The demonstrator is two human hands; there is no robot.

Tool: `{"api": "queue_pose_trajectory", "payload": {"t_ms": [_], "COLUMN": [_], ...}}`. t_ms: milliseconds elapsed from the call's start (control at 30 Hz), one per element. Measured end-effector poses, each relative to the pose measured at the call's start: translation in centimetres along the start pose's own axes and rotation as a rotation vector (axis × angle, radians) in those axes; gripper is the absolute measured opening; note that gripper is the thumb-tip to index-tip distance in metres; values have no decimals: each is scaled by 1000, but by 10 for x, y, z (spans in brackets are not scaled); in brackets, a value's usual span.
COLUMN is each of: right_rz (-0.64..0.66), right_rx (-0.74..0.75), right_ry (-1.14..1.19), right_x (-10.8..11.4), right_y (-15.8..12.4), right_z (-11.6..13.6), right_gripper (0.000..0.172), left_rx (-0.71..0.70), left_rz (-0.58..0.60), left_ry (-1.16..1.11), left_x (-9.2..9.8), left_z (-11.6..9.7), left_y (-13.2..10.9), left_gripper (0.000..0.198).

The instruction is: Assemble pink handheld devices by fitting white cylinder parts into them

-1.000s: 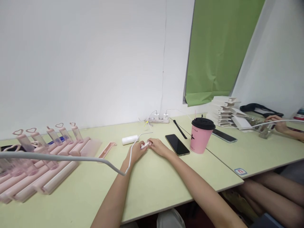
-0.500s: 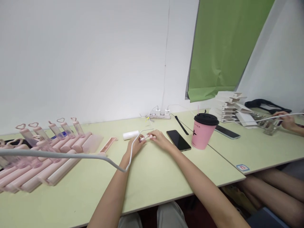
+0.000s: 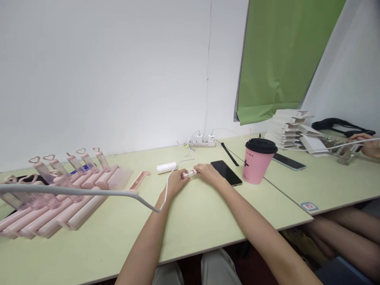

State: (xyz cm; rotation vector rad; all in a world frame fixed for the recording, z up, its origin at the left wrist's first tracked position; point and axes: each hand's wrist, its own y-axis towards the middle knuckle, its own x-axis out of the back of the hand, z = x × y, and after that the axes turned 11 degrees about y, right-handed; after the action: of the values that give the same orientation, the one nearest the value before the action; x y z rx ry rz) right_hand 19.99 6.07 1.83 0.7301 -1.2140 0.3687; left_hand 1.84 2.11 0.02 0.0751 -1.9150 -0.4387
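Both my hands meet over the pale green desk [image 3: 190, 221]. My left hand [image 3: 175, 183] and my right hand [image 3: 208, 173] pinch the two ends of a small clear and pink tube [image 3: 189, 173], held level just above the desk. A white roll [image 3: 166, 168] lies just beyond my left hand. A black phone [image 3: 227, 172] lies face up beside my right hand. A grey cable [image 3: 89, 194] runs across the view in front of my left forearm.
Rows of pink tubes with heart-shaped tops [image 3: 59, 186] lie at the left. A pink cup with a black lid [image 3: 257, 160] stands right of the phone. A power strip [image 3: 203, 142] sits by the wall. Stacked white boxes [image 3: 289, 126] and another person's hand [image 3: 366, 145] are at the right.
The view has shifted a little, so everything sits further right in frame. My hands stay together on the small tube; its angle has turned slightly toward level.
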Motion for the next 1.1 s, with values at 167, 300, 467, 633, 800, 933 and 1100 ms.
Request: {"api": "queue_pose_trajectory", "payload": {"t_ms": [167, 300, 467, 633, 800, 933, 1100], "right_rz": [-34, -3, 51, 61, 104, 108, 149], "right_rx": [-3, -31, -44, -48, -56, -73, -117], "right_ry": [-42, -45, -35, -5, 27, 67, 232], "right_x": [-3, -7, -8, -8, -6, -5, -7], "right_y": [-1, -1, -1, -2, -2, -2, -2], "right_z": [5, 7, 4, 1, 1, 0, 1], "right_gripper": [18, 19, 19, 21, 20, 18, 19], "left_rx": [37, 15, -17, -84, -95, -127, -138], "left_rz": [19, 67, 128, 157, 207, 192, 147], "left_ry": [56, 113, 262, 366, 398, 431, 451], "left_x": [7, 11, 8, 6, 9, 8, 7], "left_z": [1, -5, -14, -17, -19, -19, -14], "left_y": [-3, -6, -8, -9, -10, -10, -9], "left_gripper": [25, 21, 19, 20, 20, 22, 22]}}
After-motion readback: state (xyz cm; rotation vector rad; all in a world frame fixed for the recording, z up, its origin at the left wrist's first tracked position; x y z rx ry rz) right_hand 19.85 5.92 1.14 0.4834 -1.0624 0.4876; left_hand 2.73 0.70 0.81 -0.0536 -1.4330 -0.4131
